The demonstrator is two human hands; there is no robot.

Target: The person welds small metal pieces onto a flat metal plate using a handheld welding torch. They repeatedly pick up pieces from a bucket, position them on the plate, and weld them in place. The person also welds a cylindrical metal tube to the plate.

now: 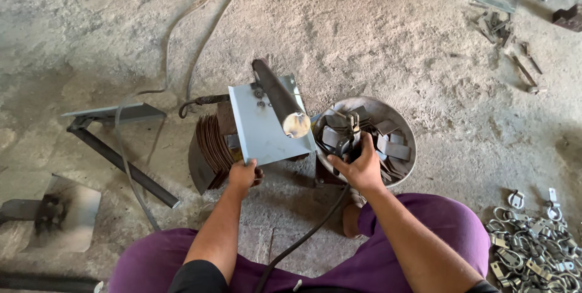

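Note:
My left hand [244, 175] grips the near edge of a flat grey metal plate [264, 125] that sits on a low jig. A thick dark steel bar [279, 97] with a bright cut end lies across the plate. My right hand [359, 167] is closed on a dark tool whose black cable [303, 239] runs back between my legs. It hovers at the near rim of a round metal pan [405, 124] filled with several bent grey metal strips [388, 145]. The tool's tip is hidden by my fingers.
A stack of rusty thin plates [213, 145] leans left of the jig. A metal stand with a dark tube [121, 159] lies at left. Finished metal clamps [533, 238] are heaped at bottom right. Scrap pieces [503, 20] lie at top right on the sandy floor.

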